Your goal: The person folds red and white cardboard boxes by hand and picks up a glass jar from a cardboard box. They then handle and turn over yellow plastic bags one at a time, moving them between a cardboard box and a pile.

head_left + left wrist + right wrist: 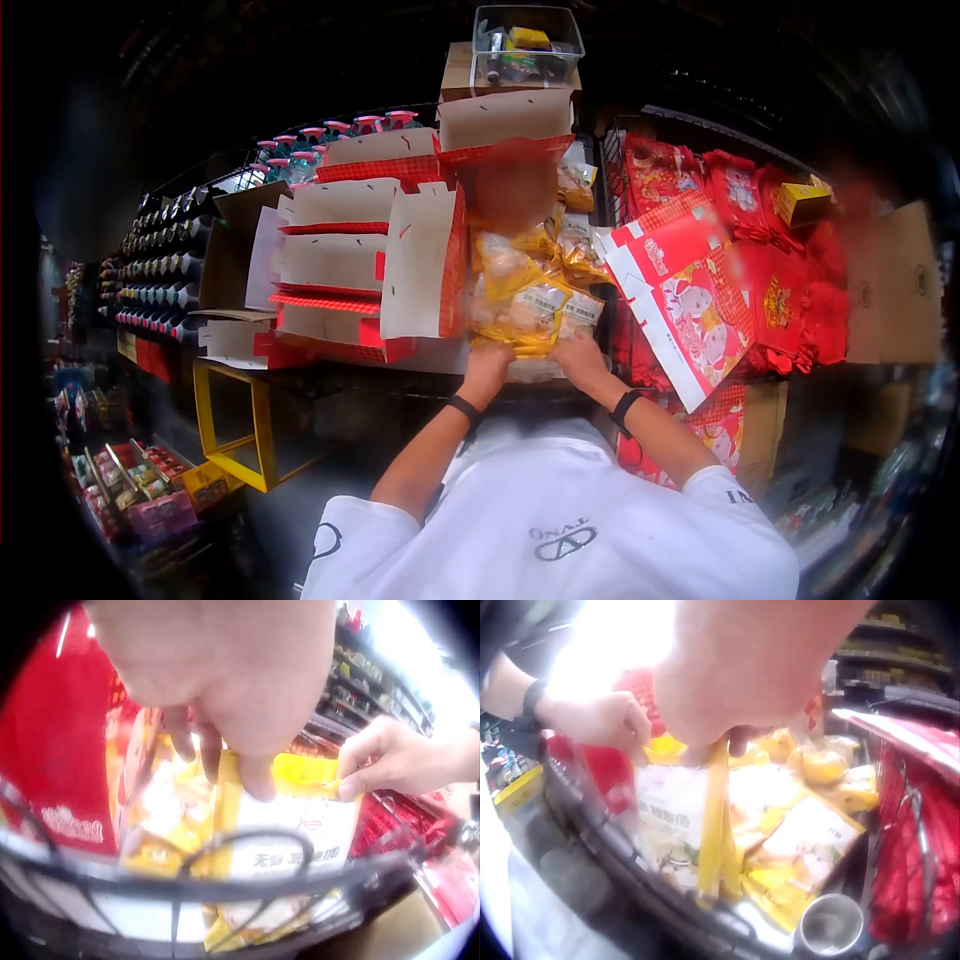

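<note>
Both hands are at one yellow-and-white food packet (296,832), which has printed characters on its front. In the head view my left hand (488,368) is at the packet's near left edge. My right hand (580,358) is at its near right edge. The left wrist view has the right thumb and fingers pinching one top corner, while the left hand (225,682) reaches down over the other. From the right wrist, the left hand (604,718) pinches its corner too. More yellow packets (802,847) lie right beside the held one.
Red-and-white cardboard boxes (425,265) stand open on the left. A flattened printed carton (690,300) leans over red bags (790,300) on the right. A black wire rim (150,889) runs along the near side. A clear bin (528,45) stands at the back.
</note>
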A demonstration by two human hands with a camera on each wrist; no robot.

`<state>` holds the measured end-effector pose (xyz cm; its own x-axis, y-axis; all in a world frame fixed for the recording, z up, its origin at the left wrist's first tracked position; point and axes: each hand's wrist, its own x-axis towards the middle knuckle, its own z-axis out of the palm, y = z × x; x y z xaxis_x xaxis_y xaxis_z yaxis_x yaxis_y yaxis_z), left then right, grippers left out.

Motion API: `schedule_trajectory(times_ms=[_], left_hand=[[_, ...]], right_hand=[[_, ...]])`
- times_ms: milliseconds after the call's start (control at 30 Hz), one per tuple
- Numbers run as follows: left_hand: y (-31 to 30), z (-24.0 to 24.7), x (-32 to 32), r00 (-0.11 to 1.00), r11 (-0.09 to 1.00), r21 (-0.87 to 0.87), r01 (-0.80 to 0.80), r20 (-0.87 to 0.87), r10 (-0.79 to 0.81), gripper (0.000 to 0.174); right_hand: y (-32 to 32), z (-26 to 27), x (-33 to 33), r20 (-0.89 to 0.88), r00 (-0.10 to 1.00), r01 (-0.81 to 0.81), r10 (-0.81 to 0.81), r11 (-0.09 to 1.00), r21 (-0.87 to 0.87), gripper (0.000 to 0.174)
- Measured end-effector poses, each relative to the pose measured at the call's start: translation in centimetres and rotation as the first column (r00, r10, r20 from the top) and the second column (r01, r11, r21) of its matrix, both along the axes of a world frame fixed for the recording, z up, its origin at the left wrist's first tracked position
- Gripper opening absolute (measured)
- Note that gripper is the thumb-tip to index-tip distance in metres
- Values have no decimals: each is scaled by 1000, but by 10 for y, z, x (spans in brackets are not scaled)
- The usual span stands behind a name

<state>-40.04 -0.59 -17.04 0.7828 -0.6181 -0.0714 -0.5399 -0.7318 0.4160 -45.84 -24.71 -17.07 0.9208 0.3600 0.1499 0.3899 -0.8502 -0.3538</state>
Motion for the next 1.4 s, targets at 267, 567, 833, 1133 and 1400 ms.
schedule_trajectory(times_ms=[267, 567, 833, 1133, 1400], left_hand=[[13, 90, 8, 971, 950, -313, -3, 228, 78, 13], [14, 157, 11, 976, 868, -448, -215, -60, 211, 18], [29, 175, 4, 987, 833, -549, 67, 157, 24, 12], [42, 199, 0, 975, 813, -578, 75, 212, 61, 7], [88, 184, -14, 974, 846, -523, 99, 225, 25, 17]], right_hand=[[21, 92, -11, 192, 980, 41, -46, 999, 28, 12], [23, 179, -13, 290, 952, -112, 99, 993, 27, 16], [46, 196, -28, 368, 929, -94, 43, 988, 122, 19], [52, 212, -24, 91, 981, 151, -172, 968, 202, 13], [99, 241, -33, 217, 968, -133, 126, 991, 16, 13]])
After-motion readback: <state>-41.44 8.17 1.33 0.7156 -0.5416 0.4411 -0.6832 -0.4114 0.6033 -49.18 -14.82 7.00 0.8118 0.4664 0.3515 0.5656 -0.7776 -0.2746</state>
